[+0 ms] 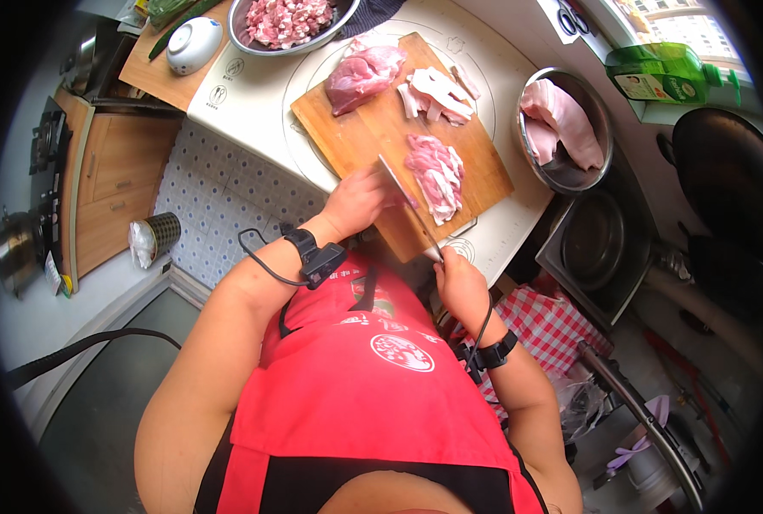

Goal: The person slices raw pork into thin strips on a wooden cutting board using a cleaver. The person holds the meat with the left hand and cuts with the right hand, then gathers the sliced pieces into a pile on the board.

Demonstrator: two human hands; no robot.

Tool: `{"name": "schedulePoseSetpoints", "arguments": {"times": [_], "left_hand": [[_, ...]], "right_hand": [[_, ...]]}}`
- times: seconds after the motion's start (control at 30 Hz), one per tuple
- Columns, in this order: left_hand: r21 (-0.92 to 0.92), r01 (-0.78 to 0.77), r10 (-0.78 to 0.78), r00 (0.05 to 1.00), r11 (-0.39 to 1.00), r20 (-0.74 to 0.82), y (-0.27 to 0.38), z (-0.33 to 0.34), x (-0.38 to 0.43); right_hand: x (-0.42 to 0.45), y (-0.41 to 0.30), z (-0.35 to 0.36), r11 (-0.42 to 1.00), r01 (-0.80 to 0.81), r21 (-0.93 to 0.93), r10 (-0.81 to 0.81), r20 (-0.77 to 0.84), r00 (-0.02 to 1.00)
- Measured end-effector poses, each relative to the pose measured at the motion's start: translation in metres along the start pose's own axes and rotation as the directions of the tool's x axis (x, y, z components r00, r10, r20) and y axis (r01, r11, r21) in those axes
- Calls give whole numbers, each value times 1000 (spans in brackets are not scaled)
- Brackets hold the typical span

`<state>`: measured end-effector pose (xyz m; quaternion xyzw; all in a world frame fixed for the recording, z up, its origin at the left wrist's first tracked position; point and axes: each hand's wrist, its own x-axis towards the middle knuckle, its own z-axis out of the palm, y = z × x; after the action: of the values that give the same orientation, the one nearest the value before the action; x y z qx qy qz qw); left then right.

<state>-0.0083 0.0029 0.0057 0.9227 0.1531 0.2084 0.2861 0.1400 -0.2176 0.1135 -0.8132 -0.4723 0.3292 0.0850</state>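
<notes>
My right hand [461, 283] grips the handle of a cleaver [412, 209], whose blade is seen nearly edge-on over a wooden cutting board [349, 138]. Curled fingers of my left hand [357, 199] hold a piece of pink meat [394, 197] against the board, close to the blade; most of that piece is hidden. On the other side of the blade lies a pile of sliced meat [438, 177]. Farther back on the board rest strips of white fat [436, 96] and a large lump of raw meat [362, 77].
A steel bowl of diced meat [288, 22] and an overturned white bowl [193, 46] stand at the back left. To the right, a steel basin [607, 157] holds slabs of pork [564, 122]. Beyond it are a green pump bottle [661, 74] and a hanging wok [725, 167].
</notes>
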Motion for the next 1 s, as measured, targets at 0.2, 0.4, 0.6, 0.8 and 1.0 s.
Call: {"name": "schedulePoseSetpoints", "arguments": {"times": [0.2,0.4,0.6,0.8,1.0], "left_hand": [[54,-2,0,1000,999,31,-12,-5,7],[-56,19,-13,996,998,92,-10,-12,10],[-89,-14,10,999,996,-49,-6,-16,7],[-47,56,-57,998,997,-20,-18,-29,-7],[-17,-120,120,992,993,-29,-24,-13,2]], "right_hand": [[52,-18,17,1000,9,10,-8,-60,998],[2,15,6,996,-82,44,84,-42,996],[-22,24,7,963,-142,231,173,-118,978],[-25,4,2,984,-22,179,47,-133,990],[-6,-16,3,996,46,71,-38,-116,993]]}}
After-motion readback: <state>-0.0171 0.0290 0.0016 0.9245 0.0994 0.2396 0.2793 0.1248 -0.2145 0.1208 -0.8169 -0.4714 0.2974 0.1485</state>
